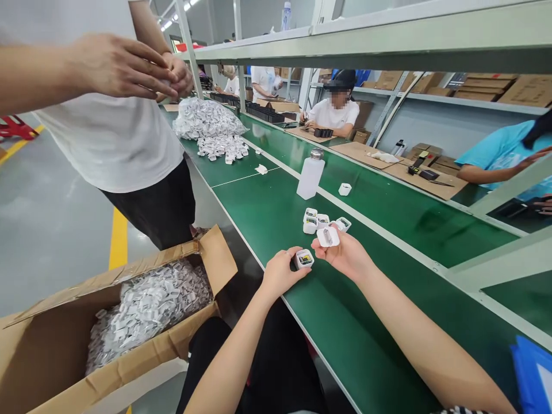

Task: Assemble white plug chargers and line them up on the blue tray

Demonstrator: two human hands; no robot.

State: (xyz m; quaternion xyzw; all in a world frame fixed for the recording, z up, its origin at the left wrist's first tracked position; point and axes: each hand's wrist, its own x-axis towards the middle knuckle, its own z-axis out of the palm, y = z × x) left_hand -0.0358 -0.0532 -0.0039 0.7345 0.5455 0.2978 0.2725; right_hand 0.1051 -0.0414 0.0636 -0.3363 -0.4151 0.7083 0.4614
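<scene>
My left hand (pixel 280 271) is closed around a small white charger housing (pixel 304 259), whose open end shows yellow and dark parts inside. Just to its right, my right hand (pixel 342 253) grips a white plastic cap (pixel 328 237) with metal prongs between thumb and fingers. The two pieces are apart. Behind the cap, several more white housings (pixel 310 221) stand in a group on the green work surface (pixel 259 215), their open ends up. My right hand partly hides that group.
A white bottle (pixel 310 175) with a metal top stands beyond the housings, near a lone housing (pixel 345 189). White parts (pixel 222 148) lie piled by a full plastic bag (pixel 207 118). At left are a cardboard box (pixel 172 339) of parts and a standing person (pixel 116 126). A shelf (pixel 388 40) runs overhead.
</scene>
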